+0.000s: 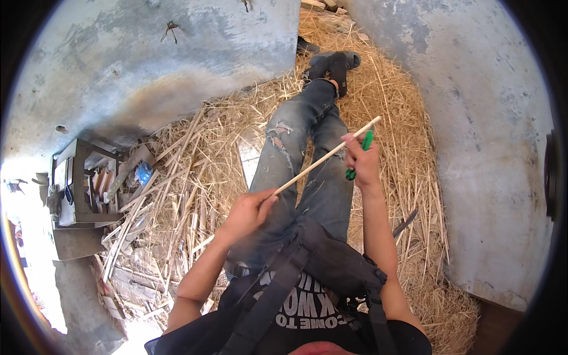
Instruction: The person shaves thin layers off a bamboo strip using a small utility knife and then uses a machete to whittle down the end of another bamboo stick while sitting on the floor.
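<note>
A thin, pale wooden stick (pixel 328 156) slants across my legs, its lower left end near my thigh and its upper right end past my knees. My left hand (pixel 247 213) is closed around the lower end. Higher up, my right hand (pixel 362 158) grips a green-handled tool (pixel 367 141), seemingly a utility knife, with its fist against the stick. Any blade is hidden by the fingers or too small to make out. Both hands are above my torn jeans (pixel 290 133).
Loose straw (pixel 390 100) covers the floor around my legs. Dry stalks (pixel 183 160) lie piled on the left, beside a wooden frame (pixel 89 177) and a blue plastic scrap (pixel 144 173). Grey walls (pixel 473 148) stand on both sides. A black bag (pixel 337 254) hangs across my front.
</note>
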`<action>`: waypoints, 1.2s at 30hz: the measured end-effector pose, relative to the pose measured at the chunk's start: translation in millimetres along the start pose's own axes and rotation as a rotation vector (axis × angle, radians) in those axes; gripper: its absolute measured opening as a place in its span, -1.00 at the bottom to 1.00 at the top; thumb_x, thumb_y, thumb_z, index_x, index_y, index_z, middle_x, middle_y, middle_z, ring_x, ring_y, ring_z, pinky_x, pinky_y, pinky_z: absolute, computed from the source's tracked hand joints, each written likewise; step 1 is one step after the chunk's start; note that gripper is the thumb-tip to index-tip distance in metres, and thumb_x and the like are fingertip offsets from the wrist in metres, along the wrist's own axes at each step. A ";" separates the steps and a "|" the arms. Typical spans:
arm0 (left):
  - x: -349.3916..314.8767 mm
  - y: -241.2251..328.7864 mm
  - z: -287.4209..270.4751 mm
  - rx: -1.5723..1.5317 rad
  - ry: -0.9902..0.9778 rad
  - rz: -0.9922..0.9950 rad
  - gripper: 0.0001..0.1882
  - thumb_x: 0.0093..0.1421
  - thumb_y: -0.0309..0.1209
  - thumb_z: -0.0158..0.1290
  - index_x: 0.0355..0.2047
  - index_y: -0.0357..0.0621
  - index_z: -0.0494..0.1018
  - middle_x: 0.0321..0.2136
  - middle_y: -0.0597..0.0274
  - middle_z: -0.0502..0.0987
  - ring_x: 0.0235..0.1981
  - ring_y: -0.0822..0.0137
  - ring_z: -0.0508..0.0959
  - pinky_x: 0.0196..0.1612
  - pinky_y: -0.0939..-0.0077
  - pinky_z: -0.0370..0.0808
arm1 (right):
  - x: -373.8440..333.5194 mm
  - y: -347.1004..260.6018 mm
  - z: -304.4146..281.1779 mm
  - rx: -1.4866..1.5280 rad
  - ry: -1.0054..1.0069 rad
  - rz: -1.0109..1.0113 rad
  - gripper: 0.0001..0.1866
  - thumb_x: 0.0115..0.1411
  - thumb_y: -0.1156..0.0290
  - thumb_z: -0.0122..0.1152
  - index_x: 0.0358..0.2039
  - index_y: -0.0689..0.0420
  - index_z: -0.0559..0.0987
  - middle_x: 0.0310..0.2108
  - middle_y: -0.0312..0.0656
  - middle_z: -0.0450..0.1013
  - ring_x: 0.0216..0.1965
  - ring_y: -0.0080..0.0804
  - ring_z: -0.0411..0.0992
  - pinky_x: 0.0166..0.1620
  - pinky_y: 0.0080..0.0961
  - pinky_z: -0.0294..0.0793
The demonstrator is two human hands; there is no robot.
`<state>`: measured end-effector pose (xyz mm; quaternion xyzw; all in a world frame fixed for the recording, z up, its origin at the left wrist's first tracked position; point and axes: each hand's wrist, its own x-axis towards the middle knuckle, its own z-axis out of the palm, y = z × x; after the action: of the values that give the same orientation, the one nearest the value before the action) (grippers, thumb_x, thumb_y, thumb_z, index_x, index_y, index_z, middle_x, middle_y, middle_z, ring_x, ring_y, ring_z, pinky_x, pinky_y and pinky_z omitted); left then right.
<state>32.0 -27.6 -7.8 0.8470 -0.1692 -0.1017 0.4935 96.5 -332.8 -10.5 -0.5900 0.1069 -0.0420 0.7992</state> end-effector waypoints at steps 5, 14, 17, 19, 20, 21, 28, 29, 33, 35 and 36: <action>-19.5 -32.2 -20.8 0.068 0.006 -0.060 -0.79 0.35 -0.42 0.12 -0.12 -0.32 0.60 -0.59 0.04 0.57 -0.60 0.32 0.59 -0.43 0.44 0.52 | 8.0 0.3 -23.9 -0.002 0.150 -0.018 -0.80 0.36 0.28 0.23 -0.23 0.16 0.59 -0.71 -0.51 0.11 -0.76 -0.74 0.05 -0.68 -0.68 -0.01; -23.6 -30.1 -14.0 0.200 0.093 -0.150 -0.75 0.31 -0.27 0.16 -0.23 -0.24 0.62 -0.56 -0.08 0.58 -0.53 0.02 0.62 -0.37 0.29 0.52 | -49.5 78.6 23.9 -0.558 -0.154 0.032 -0.68 0.47 0.10 -0.01 -0.11 0.14 0.42 -0.54 -0.21 0.39 -0.53 -0.42 0.39 -0.42 -0.43 0.36; -18.9 -26.3 -14.4 0.190 0.091 -0.184 -0.73 0.31 -0.25 0.15 -0.25 -0.24 0.63 -0.56 -0.10 0.58 -0.51 -0.06 0.62 -0.37 0.22 0.51 | -48.3 77.7 28.2 -0.680 -0.231 -0.055 -0.61 0.46 0.09 -0.01 -0.09 0.22 0.46 -0.48 -0.08 0.46 -0.45 -0.18 0.46 -0.28 -0.32 0.43; -17.8 -25.5 -15.3 0.176 0.113 -0.166 -0.72 0.30 -0.25 0.13 -0.29 -0.26 0.63 -0.61 -0.09 0.56 -0.56 -0.08 0.59 -0.43 0.17 0.49 | -45.8 77.5 32.0 -0.701 -0.249 -0.162 -0.57 0.46 0.07 0.00 -0.09 0.26 0.49 -0.45 -0.03 0.48 -0.40 -0.08 0.48 -0.22 -0.31 0.45; -17.7 -23.9 -16.0 0.169 0.109 -0.185 -0.72 0.30 -0.26 0.13 -0.29 -0.26 0.63 -0.61 -0.10 0.55 -0.55 -0.09 0.59 -0.42 0.16 0.49 | -45.3 77.6 34.4 -0.695 -0.215 -0.159 -0.57 0.45 0.08 0.02 -0.10 0.26 0.51 -0.45 -0.04 0.49 -0.39 -0.11 0.49 -0.20 -0.32 0.45; -18.3 -21.0 -17.6 0.162 0.106 -0.203 -0.72 0.30 -0.27 0.13 -0.29 -0.27 0.63 -0.62 -0.10 0.55 -0.55 -0.09 0.59 -0.42 0.16 0.49 | -45.1 78.4 37.6 -0.689 -0.182 -0.156 -0.58 0.44 0.08 0.04 -0.11 0.26 0.53 -0.44 -0.05 0.49 -0.38 -0.13 0.50 -0.19 -0.33 0.46; -15.6 -18.4 -30.5 0.197 -0.099 -0.103 -0.76 0.34 -0.38 0.06 -0.12 -0.25 0.61 -0.54 0.01 0.60 -0.50 0.14 0.61 -0.33 0.31 0.50 | -31.2 82.0 44.6 -0.148 -0.087 0.230 -0.77 0.29 0.30 0.35 -0.25 0.19 0.55 -0.60 -0.36 0.37 -0.64 -0.60 0.31 -0.54 -0.55 0.28; -17.6 -18.9 -31.7 0.145 -0.087 -0.125 -0.77 0.34 -0.39 0.05 -0.12 -0.25 0.61 -0.54 0.02 0.59 -0.51 0.16 0.60 -0.33 0.32 0.50 | -27.3 84.1 41.9 -0.062 -0.064 0.225 -0.78 0.28 0.31 0.36 -0.27 0.17 0.55 -0.62 -0.40 0.34 -0.67 -0.65 0.26 -0.57 -0.59 0.22; -32.2 -26.2 -39.6 0.074 -0.035 -0.203 -0.79 0.35 -0.40 0.07 -0.14 -0.26 0.61 -0.59 0.12 0.58 -0.58 0.32 0.58 -0.42 0.39 0.47 | -5.9 74.2 29.1 0.050 0.096 0.102 -0.80 0.27 0.34 0.37 -0.30 0.16 0.54 -0.63 -0.46 0.30 -0.70 -0.73 0.19 -0.62 -0.67 0.14; -35.4 -28.5 -46.5 0.085 -0.017 -0.272 -0.78 0.36 -0.37 0.08 -0.16 -0.27 0.61 -0.61 0.11 0.59 -0.62 0.29 0.60 -0.48 0.39 0.47 | 3.0 61.9 18.7 -0.039 0.188 0.002 -0.82 0.27 0.36 0.36 -0.29 0.16 0.54 -0.63 -0.45 0.30 -0.70 -0.73 0.20 -0.62 -0.68 0.14; -37.5 -36.9 -42.6 0.071 0.008 -0.247 -0.77 0.36 -0.35 0.10 -0.17 -0.29 0.61 -0.66 0.15 0.56 -0.67 0.37 0.54 -0.52 0.45 0.43 | 3.0 56.1 12.9 -0.147 0.201 0.004 -0.77 0.36 0.25 0.23 -0.29 0.17 0.55 -0.64 -0.41 0.30 -0.66 -0.64 0.26 -0.56 -0.55 0.25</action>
<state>18.8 37.8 -18.7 0.8788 -0.0650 -0.1524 0.4475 99.0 -304.5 -60.7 -0.6396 0.1902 -0.0913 0.7392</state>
